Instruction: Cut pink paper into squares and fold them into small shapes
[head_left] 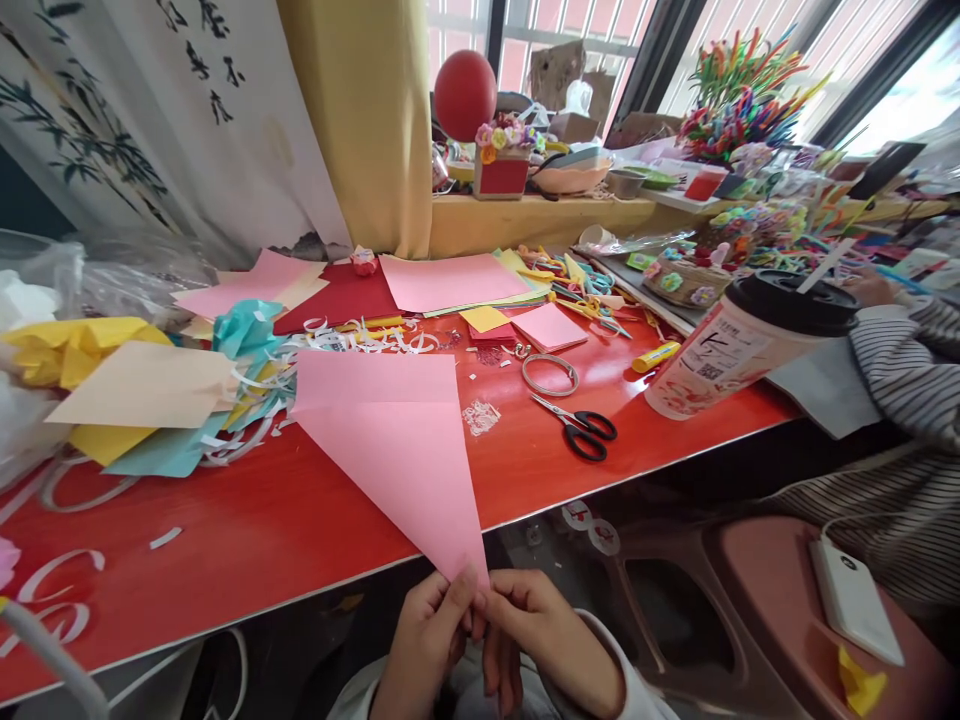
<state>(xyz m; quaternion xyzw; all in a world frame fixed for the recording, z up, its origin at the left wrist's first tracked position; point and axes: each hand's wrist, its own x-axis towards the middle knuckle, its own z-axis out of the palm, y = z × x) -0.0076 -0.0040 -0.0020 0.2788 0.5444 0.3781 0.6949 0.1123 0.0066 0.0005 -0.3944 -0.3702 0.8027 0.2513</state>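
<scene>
A large pink sheet of paper [397, 450], folded so that it tapers to a corner, reaches over the table's front edge toward me. My left hand [435, 625] pinches that near corner from the left. On the right side of the same corner, my right hand [536, 620] presses it between thumb and fingers, the two thumbs nearly touching. The wide end of the sheet rests on the red table [360, 540], and a faint crease crosses its upper part. Black-handled scissors [581, 425] lie to the right, beside a roll ring [550, 374].
A cup with a black lid [712, 350] stands at the right edge of the table. Scraps of coloured paper [150, 390] pile up at left. Pink sheets [450, 280] lie behind. A person in a striped sleeve [900, 370] sits at right, near a stool [780, 570] bearing a white power bank [859, 600].
</scene>
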